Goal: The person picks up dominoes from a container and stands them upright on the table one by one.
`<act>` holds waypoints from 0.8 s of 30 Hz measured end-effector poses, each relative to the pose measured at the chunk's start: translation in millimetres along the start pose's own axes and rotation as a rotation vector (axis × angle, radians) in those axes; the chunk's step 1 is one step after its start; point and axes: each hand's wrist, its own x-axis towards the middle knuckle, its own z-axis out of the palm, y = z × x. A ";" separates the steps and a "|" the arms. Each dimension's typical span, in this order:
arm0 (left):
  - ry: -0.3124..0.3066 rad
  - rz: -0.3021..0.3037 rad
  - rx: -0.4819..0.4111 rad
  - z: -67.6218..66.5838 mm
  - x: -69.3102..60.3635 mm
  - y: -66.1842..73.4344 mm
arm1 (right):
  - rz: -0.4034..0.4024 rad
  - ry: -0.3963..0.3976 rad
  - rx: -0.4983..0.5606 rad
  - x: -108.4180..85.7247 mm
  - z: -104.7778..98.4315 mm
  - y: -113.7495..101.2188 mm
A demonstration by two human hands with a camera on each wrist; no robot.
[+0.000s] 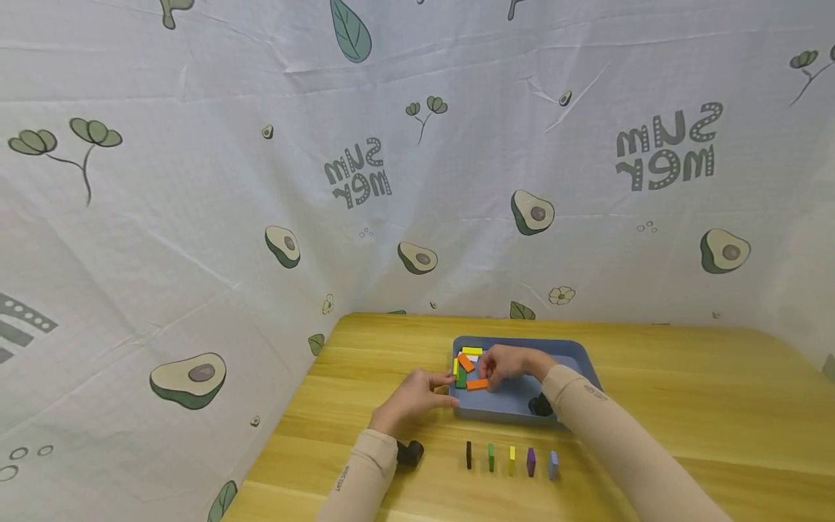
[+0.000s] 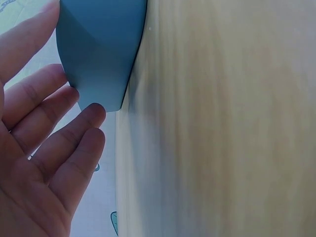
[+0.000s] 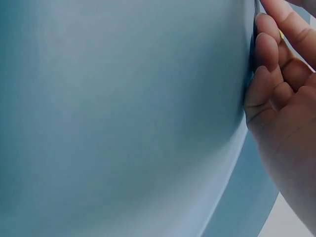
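Note:
A blue-grey tray (image 1: pixel 515 416) holds several small coloured blocks at its left end. My left hand (image 1: pixel 417 395) is at the tray's left side, fingers extended; in the left wrist view its fingertips touch the tray's outer wall (image 2: pixel 106 59). Inside the tray, my right hand (image 1: pixel 507 362) reaches down with curled fingers, pinching the right end of an orange block (image 1: pixel 477 385). The right wrist view shows curled fingers (image 3: pixel 266 52) low against the tray floor (image 3: pixel 123 98); the block is hidden there. Another orange block (image 1: pixel 466 362), a green block (image 1: pixel 461 378) and a yellow block (image 1: pixel 472 351) lie nearby.
In front of the tray, a row of upright blocks stands on the wooden table (image 1: pixel 685 406): black (image 1: pixel 468 455), green (image 1: pixel 491 457), yellow (image 1: pixel 512 460), purple (image 1: pixel 531 462) and light blue (image 1: pixel 553 465). A printed white cloth (image 1: pixel 470 290) hangs behind.

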 end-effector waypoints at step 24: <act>-0.002 -0.005 0.021 0.2 -0.6 1.4 | 0.009 0.132 0.025 -18.2 -15.3 0.8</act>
